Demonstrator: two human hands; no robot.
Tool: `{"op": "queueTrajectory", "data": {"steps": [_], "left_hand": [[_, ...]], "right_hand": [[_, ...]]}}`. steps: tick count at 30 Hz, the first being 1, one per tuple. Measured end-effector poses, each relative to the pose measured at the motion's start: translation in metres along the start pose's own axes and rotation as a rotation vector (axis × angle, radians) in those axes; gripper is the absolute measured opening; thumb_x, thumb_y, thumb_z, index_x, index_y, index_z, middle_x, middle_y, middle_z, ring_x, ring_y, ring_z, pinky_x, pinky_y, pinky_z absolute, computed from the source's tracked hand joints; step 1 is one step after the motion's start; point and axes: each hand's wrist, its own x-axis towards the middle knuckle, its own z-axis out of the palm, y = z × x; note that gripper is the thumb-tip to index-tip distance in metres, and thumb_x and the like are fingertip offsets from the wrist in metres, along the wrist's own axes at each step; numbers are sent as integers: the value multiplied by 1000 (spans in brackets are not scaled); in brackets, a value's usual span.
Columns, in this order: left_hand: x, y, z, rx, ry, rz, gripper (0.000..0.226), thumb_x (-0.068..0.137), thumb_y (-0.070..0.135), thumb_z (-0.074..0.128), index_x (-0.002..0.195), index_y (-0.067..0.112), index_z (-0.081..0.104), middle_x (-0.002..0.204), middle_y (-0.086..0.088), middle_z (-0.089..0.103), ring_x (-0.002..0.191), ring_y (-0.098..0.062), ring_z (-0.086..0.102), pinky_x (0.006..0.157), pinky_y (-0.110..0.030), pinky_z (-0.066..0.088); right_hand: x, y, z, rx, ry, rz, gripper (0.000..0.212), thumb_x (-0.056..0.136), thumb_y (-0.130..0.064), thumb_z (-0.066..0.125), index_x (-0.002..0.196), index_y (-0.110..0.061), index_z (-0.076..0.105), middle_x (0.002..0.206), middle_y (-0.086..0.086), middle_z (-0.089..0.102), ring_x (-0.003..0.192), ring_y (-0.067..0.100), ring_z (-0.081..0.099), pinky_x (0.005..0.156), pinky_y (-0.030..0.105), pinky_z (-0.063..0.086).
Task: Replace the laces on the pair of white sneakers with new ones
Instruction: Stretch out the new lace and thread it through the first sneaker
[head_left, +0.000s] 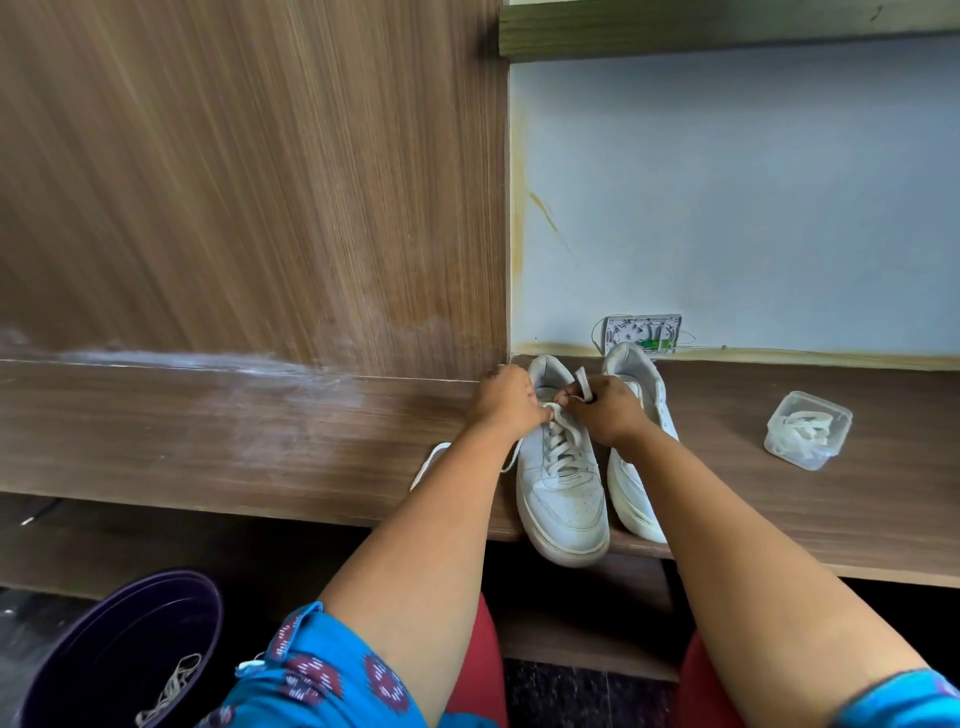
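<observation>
Two white sneakers stand side by side on the wooden desk (260, 441), toes toward me. The left sneaker (563, 504) carries a white lace (558, 441) crisscrossed up its eyelets. My left hand (506, 402) pinches the lace at the top eyelets. My right hand (605, 408) grips the other lace end, whose flat tip sticks up beside the tongue. A loose length of lace (428, 465) trails left under my left forearm. My right forearm partly hides the right sneaker (636, 499), and I cannot see whether it is laced.
A clear plastic box (807, 430) with white laces inside sits on the desk at the right. A dark purple bin (104, 649) holding an old lace stands on the floor at lower left. A wood panel and a pale wall with a small wiring box (643, 332) rise behind the desk.
</observation>
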Motion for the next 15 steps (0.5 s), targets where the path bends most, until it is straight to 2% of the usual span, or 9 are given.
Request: {"op": "queueTrajectory", "data": {"steps": [3, 5, 7, 9, 12, 15], "left_hand": [[-3, 7, 3, 25, 21, -14, 13, 77, 18, 77, 78, 11, 66, 89, -4, 70, 87, -20, 64, 75, -28, 51], [-3, 9, 6, 23, 23, 6, 15, 78, 14, 75, 72, 12, 61, 86, -2, 67, 86, -19, 63, 75, -28, 50], [-4, 7, 8, 2, 24, 23, 22, 78, 11, 74, 64, 16, 57, 78, 2, 58, 80, -17, 59, 70, -23, 44], [-4, 6, 8, -9, 39, 43, 10, 77, 13, 76, 72, 12, 68, 82, 2, 55, 78, -15, 56, 70, -21, 43], [-4, 2, 9, -3, 50, 95, 11, 76, 15, 78, 83, 8, 73, 96, -3, 57, 86, -19, 60, 74, -23, 46], [-5, 2, 8, 7, 49, 124, 9, 76, 12, 76, 82, 6, 73, 90, -1, 55, 83, -18, 60, 71, -23, 45]], "right_hand": [[-1, 0, 1, 8, 13, 0, 11, 87, -17, 66, 89, -7, 72, 85, 8, 71, 79, 18, 62, 66, 24, 45], [-1, 1, 1, 18, 21, 1, 10, 86, -16, 67, 88, -8, 73, 86, 9, 72, 82, 19, 63, 71, 27, 47], [-2, 2, 1, 51, 13, 12, 9, 86, -15, 68, 88, -8, 74, 87, 10, 72, 83, 20, 64, 76, 30, 49], [-4, 3, -1, 76, 5, 14, 11, 86, -15, 69, 89, -6, 74, 87, 12, 72, 81, 19, 63, 77, 31, 50], [-6, 4, -2, 123, -12, 11, 10, 86, -14, 69, 90, -6, 74, 84, 10, 71, 75, 14, 60, 72, 27, 48], [-9, 3, -3, 191, -50, -4, 8, 86, -9, 68, 91, -7, 74, 84, 6, 72, 78, 12, 63, 74, 21, 50]]}}
